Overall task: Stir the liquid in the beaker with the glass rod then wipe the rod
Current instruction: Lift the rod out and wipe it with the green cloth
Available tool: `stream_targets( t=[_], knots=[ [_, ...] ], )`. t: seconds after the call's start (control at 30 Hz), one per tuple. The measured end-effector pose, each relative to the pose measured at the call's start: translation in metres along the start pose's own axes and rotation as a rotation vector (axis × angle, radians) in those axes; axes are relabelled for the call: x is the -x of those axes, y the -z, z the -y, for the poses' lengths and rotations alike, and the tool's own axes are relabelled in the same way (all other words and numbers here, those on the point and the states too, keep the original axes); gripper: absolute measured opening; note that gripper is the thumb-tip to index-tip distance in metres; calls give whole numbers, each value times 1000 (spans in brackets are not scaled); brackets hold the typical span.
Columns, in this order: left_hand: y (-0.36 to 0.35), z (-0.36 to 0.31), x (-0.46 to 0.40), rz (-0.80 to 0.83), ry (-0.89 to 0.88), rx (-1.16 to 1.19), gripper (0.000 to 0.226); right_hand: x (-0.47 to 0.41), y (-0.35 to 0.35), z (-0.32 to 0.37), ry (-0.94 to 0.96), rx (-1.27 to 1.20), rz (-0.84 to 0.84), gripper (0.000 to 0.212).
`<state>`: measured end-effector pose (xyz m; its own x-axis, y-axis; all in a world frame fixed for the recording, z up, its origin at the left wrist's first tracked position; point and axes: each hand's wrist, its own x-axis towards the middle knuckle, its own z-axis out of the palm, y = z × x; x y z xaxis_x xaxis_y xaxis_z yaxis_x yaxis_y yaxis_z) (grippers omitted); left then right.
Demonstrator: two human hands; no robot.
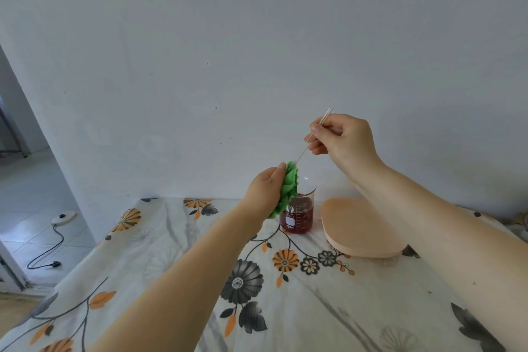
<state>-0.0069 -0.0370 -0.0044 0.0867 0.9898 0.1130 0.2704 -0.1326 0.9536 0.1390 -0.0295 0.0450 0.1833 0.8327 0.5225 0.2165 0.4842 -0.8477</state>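
Both hands are raised above the bench (160, 240), which is covered by a cream cloth printed with orange and grey flowers. On the left, beyond the bench edge, a white round device with a black cable (63, 216) lies on the tiled floor. Moving right, the left hand (265, 190) is closed around a bunched green cloth (287, 188), which wraps the lower end of the thin clear glass rod (314, 134). That rod slants up to the right into the right hand (341, 136), whose fingers pinch it near its upper end. Just behind the green cloth stands the clear glass beaker (300, 213), partly filled with dark red liquid. Further right, a flat, rounded, peach-coloured board (361, 227) rests on the bench near the beaker.
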Motion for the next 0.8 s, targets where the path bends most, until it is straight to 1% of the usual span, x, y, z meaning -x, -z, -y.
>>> stream_targets(
  t=[0.1,0.2,0.27,0.33,0.4,0.43,0.47,0.5,0.53,0.57,0.6,0.67,0.77,0.8],
  knots=[
    [-4,0,1,-15,-33,-20,42,1,4,1,-2,0,-11,13],
    [-4,2,-1,-58,-48,-22,37,4,4,0,-12,-18,-48,12],
    [-1,7,-4,-96,26,-21,38,3,5,0,-10,-20,-112,12],
    [7,18,-8,-168,179,-5,42,0,7,1,-13,-24,-166,11],
    [17,30,-13,-235,345,163,48,-3,10,2,-12,-20,-182,10],
    [21,35,-14,-255,412,299,45,-3,11,2,-10,-15,-177,10],
    [26,37,-14,-260,468,428,36,-3,11,2,-8,-10,-171,10],
    [29,38,-14,-248,503,528,25,-3,10,2,-6,-7,-167,10],
    [32,41,-14,-216,525,589,22,-3,9,1,-5,-6,-163,11],
    [33,44,-13,-172,524,603,30,-3,8,0,-5,-6,-161,11],
    [33,51,-15,-135,517,563,39,-2,8,-1,-6,-6,-157,11],
    [30,62,-23,-102,480,335,49,-2,6,-3,-8,-6,-148,11],
    [26,75,-30,-124,350,-89,55,0,5,-6,2,-1,-128,13],
    [24,78,-31,-131,299,-182,56,1,4,-7,5,-1,-123,13]
  ],
)
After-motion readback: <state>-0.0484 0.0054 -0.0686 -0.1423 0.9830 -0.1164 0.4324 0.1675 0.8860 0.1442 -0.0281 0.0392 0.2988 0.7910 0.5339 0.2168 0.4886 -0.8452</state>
